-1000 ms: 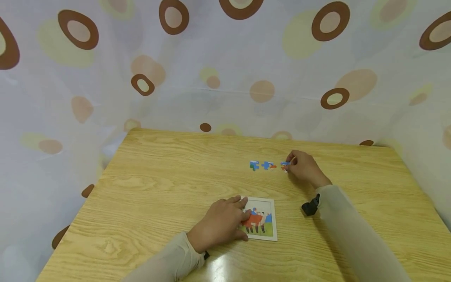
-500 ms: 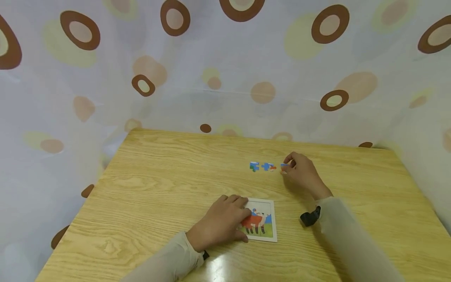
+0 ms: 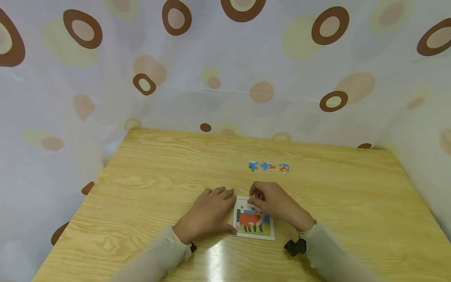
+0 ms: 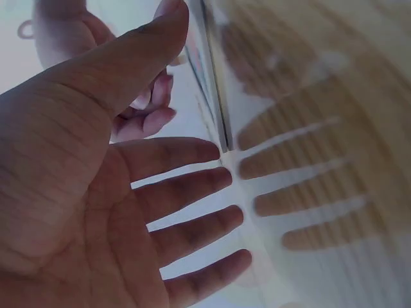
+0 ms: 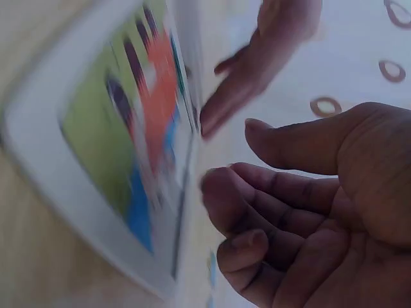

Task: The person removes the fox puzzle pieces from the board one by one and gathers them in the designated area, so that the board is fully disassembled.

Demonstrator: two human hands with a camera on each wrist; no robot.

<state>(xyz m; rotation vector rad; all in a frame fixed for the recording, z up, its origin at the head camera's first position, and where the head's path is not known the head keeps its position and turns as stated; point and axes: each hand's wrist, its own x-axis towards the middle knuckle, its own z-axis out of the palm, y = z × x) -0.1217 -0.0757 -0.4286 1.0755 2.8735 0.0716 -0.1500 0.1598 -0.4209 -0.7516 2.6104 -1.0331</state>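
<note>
A small square jigsaw puzzle in a white frame (image 3: 255,236) lies on the table, showing a red-orange animal on green and blue, with a pale bare area at its top. My left hand (image 3: 208,213) rests at the frame's left edge, thumb and straight fingers spread along it. Above the upper right of the puzzle is my right hand (image 3: 276,201), its fingers loosely bent. In the right wrist view, thumb and fingers stand apart with nothing between them. Farther back lie a blue-green puzzle piece (image 3: 253,165), a blue piece with orange (image 3: 267,166) and a fox-face piece (image 3: 284,168).
The wood-grain table (image 3: 158,196) reaches back to a pale curtain (image 3: 225,58) printed with brown and yellow rounds, which also hangs at both sides. A dark strap (image 3: 295,247) sits at the right wrist.
My right hand has left the fox-face piece and come nearer and left, over the puzzle. My left hand has slid left off the picture to the frame's edge; the frame has shifted slightly left.
</note>
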